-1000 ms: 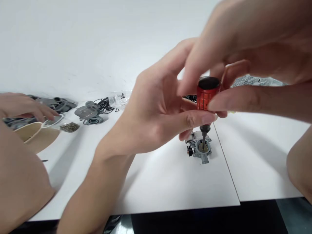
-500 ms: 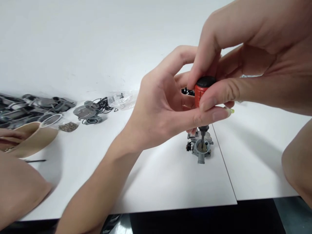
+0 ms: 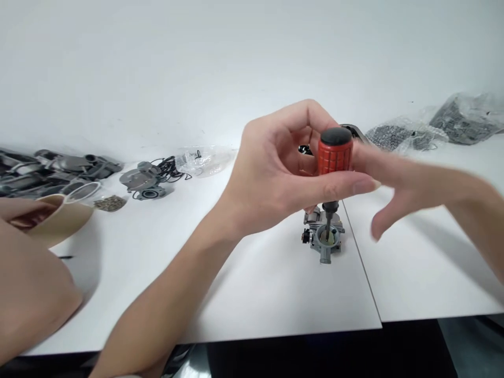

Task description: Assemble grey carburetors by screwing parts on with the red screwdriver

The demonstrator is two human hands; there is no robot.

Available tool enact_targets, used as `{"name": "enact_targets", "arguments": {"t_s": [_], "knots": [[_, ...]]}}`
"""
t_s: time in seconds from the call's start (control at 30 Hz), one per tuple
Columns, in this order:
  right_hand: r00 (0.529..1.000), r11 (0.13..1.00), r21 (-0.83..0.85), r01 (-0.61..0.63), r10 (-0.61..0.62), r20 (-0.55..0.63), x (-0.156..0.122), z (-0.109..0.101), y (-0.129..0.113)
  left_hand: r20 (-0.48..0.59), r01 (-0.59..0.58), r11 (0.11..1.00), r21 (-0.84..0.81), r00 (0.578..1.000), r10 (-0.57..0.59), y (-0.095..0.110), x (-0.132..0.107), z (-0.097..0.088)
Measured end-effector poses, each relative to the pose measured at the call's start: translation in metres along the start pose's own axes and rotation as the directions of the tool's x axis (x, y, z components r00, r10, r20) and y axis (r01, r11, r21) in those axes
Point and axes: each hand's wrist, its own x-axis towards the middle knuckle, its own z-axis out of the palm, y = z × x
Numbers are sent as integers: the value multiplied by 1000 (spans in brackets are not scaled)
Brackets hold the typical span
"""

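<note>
My left hand point(image 3: 271, 173) is wrapped round a screwdriver point(image 3: 334, 152) with a red handle and a black cap. The screwdriver stands upright, and its tip is in the round bore of a small grey metal carburetor point(image 3: 325, 257), on a brass-coloured disc. A black fitting sticks out from the carburetor's left side. To the right of the handle, my right hand point(image 3: 409, 173) is open, its thumb spread downwards. Its fingers are blurred, with their ends partly behind the handle, so I cannot tell whether they touch it.
On the left lie a heap of grey metal parts point(image 3: 59, 168), another carburetor point(image 3: 144, 178), black cords point(image 3: 169, 168) and a clear cup of small brass pieces point(image 3: 110, 202). Another person's hand point(image 3: 31, 215) is in a beige bowl point(image 3: 73, 220). Plastic bags of dark parts point(image 3: 464, 121) lie back right.
My right hand has come off the top of the screwdriver, dropped to the right and spread its thumb. My left hand still holds the screwdriver in the carburetor.
</note>
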Motion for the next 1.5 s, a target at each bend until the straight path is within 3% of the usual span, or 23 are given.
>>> {"name": "enact_targets", "arguments": {"t_s": [0.03, 0.1, 0.17, 0.27, 0.4, 0.57, 0.73, 0.83, 0.93, 1.07, 1.13, 1.23, 1.4, 1.5], "knots": [[997, 999, -3, -39, 39, 69, -5, 17, 10, 11, -11, 1000, -4, 1000, 12, 0, 0, 0], [993, 995, -13, -104, 104, 61, -11, 51, 20, 20, -43, 999, -10, 999, 43, -1, 0, -1], [993, 993, -17, -117, 116, -26, -15, 77, 22, 21, -76, 997, -7, 997, 76, -2, 0, -3], [983, 991, 56, -119, 126, -136, -16, 95, 18, 23, -74, 997, -12, 997, 74, -5, -1, -8], [970, 979, 172, -114, 147, -192, -17, 96, 20, 112, -84, 996, -26, 990, 86, -4, -2, -14], [965, 975, 197, -101, 144, -219, -17, 98, 25, 238, -78, 997, 8, 968, 74, 8, -7, -19], [971, 975, 207, -86, 129, -201, -16, 98, 26, 219, -32, 996, 83, 976, 13, 14, -6, -20], [972, 977, 201, -77, 118, -202, -17, 97, 26, 224, -142, 986, 85, 967, 120, 9, -3, -16], [973, 985, 160, -69, 101, -206, -17, 96, 26, 78, -189, 981, 32, 979, 186, 2, -2, -9], [971, 987, 141, -70, 100, -217, -17, 97, 25, -19, -53, 993, -106, 998, 52, -6, -3, -6], [970, 984, 163, -77, 112, -215, -16, 98, 25, -9, -23, 978, -205, 1000, 22, -8, -3, -8], [971, 975, 210, -74, 118, -206, -14, 98, 25, 51, -62, 965, -255, 996, 77, -8, -2, -11], [973, 962, 266, -60, 116, -198, -13, 99, 26, 168, -135, 975, -177, 972, 165, -1, 0, -15], [972, 961, 269, -58, 116, -204, -14, 100, 26, 204, -67, 994, -82, 976, 83, 0, 1, -20]]}}
